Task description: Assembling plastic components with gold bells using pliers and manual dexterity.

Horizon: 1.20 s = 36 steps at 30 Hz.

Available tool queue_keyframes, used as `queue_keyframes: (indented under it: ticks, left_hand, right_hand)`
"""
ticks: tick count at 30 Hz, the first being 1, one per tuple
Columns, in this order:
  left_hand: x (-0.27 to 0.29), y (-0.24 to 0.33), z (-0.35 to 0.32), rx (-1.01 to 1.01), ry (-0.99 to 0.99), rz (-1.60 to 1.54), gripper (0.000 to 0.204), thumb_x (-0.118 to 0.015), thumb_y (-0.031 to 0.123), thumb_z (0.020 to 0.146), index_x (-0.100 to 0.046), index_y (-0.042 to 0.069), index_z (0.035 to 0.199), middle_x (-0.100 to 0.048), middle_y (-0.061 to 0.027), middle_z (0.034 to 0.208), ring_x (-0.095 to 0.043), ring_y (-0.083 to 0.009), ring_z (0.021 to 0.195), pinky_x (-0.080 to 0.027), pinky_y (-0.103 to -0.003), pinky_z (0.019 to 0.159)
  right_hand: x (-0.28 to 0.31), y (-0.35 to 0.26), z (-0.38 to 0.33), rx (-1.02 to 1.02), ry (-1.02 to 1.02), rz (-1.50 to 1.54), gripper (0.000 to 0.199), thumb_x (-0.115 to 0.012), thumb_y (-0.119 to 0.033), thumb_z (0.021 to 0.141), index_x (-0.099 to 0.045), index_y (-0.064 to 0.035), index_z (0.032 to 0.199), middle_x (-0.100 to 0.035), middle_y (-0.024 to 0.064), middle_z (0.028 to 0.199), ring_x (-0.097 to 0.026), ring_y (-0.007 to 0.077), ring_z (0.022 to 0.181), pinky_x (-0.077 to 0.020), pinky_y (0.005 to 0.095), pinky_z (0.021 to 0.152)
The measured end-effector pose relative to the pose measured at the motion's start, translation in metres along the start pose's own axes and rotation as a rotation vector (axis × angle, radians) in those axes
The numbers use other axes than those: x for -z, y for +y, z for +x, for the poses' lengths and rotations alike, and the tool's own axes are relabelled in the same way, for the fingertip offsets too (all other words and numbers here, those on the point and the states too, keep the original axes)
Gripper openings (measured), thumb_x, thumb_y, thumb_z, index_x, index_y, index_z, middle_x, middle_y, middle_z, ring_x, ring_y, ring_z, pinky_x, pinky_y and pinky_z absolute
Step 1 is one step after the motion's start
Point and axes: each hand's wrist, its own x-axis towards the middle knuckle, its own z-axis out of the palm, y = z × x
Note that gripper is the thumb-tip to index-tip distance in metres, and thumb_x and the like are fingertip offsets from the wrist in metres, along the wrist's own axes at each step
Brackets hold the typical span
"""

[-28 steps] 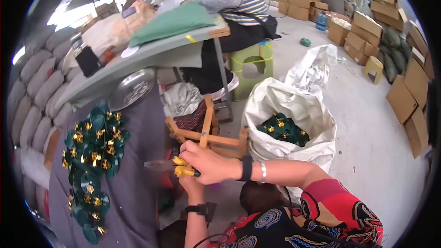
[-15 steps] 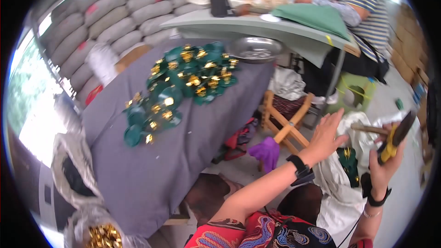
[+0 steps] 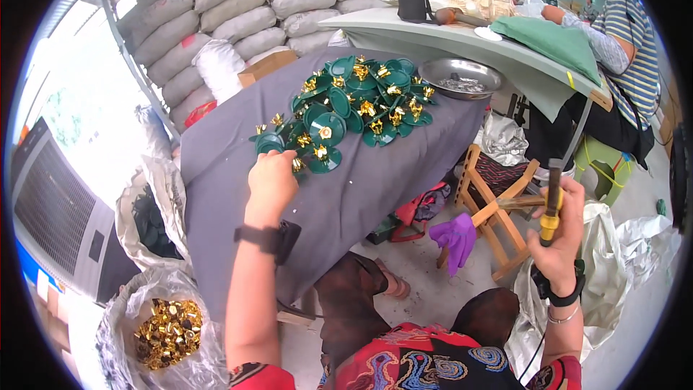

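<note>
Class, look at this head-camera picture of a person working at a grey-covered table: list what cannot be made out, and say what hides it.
- Head view: whatever the left hand grips at the pile of green plastic discs with gold centres; its curled fingers cover it.
- The tip of the yellow-handled tool in the right hand: too thin and dark.
- The contents of the round metal dish: too small.
- The white sack: cut off at the picture's rim.

A heap of small green plastic cup-shaped pieces with gold metal flower-like centres [image 3: 354,105] lies on the grey cloth-covered bench [image 3: 231,152], spread toward its far end just beside a round grey metal dish [image 3: 462,76]. The left hand [image 3: 272,179] rests on the near edge of that heap, fingers curled over one green piece. The right hand [image 3: 559,235] grips a slim yellow-handled tool with a dark shaft [image 3: 552,198] upright, off the bench's right side.
</note>
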Motion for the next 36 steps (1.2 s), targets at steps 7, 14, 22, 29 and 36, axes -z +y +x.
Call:
queue_keyframes:
  ticks: [7, 14, 22, 29, 36]
  left_hand:
    - [0.019, 0.034, 0.002, 0.013, 0.079, -0.274, 0.007, -0.067, 0.010, 0.078, -0.068, 0.002, 0.077, -0.066, -0.0127, 0.070, -0.064, -0.0292, 0.064, -0.052, -0.038, 0.062]
    - [-0.089, 0.213, -0.040, 0.312, -0.708, -1.671, 0.016, -0.059, 0.015, 0.094, -0.062, 0.000, 0.096, -0.065, -0.0048, 0.074, -0.061, -0.0123, 0.050, -0.040, -0.023, 0.039]
    - [-0.216, 0.283, -0.075, 0.315, -0.696, -1.414, 0.023, -0.055, 0.017, 0.094, -0.057, -0.004, 0.085, -0.061, -0.0114, 0.060, -0.059, -0.0188, 0.041, -0.044, -0.030, 0.037]
    - [-0.224, 0.289, -0.081, 0.319, -0.687, -1.511, 0.025, -0.058, 0.019, 0.093, -0.058, -0.005, 0.084, -0.061, -0.0134, 0.057, -0.057, -0.0190, 0.038, -0.044, -0.033, 0.037]
    - [-0.207, 0.291, -0.082, 0.080, -0.122, -1.130, 0.015, -0.064, 0.011, 0.081, -0.062, -0.001, 0.088, -0.065, -0.0138, 0.076, -0.065, -0.0322, 0.073, -0.051, -0.044, 0.065]
  right_hand:
    - [-0.012, 0.003, 0.001, -0.002, -0.018, 0.004, 0.040, -0.063, -0.007, 0.062, -0.057, 0.0001, 0.101, -0.048, 0.0168, 0.110, -0.052, 0.0308, 0.101, -0.0438, 0.0354, 0.089]
    - [-0.020, 0.018, 0.012, -0.091, -0.001, 0.105, 0.052, -0.065, -0.006, 0.061, -0.055, -0.0001, 0.111, -0.049, 0.0143, 0.111, -0.051, 0.0296, 0.101, -0.0428, 0.0338, 0.091]
    - [-0.058, 0.055, -0.006, -0.075, -0.192, 0.043, 0.052, -0.069, -0.004, 0.063, -0.051, 0.0029, 0.112, -0.045, 0.0160, 0.114, -0.050, 0.0306, 0.104, -0.0431, 0.0335, 0.090]
    - [-0.097, 0.087, -0.008, -0.128, -0.288, 0.117, 0.053, -0.067, -0.001, 0.063, -0.051, 0.0019, 0.113, -0.046, 0.0152, 0.113, -0.049, 0.0301, 0.103, -0.0421, 0.0336, 0.090]
    - [-0.112, 0.095, -0.003, -0.082, -0.408, 0.087, 0.048, -0.067, 0.001, 0.065, -0.050, 0.0034, 0.110, -0.043, 0.0151, 0.111, -0.050, 0.0269, 0.092, -0.0494, 0.0311, 0.067]
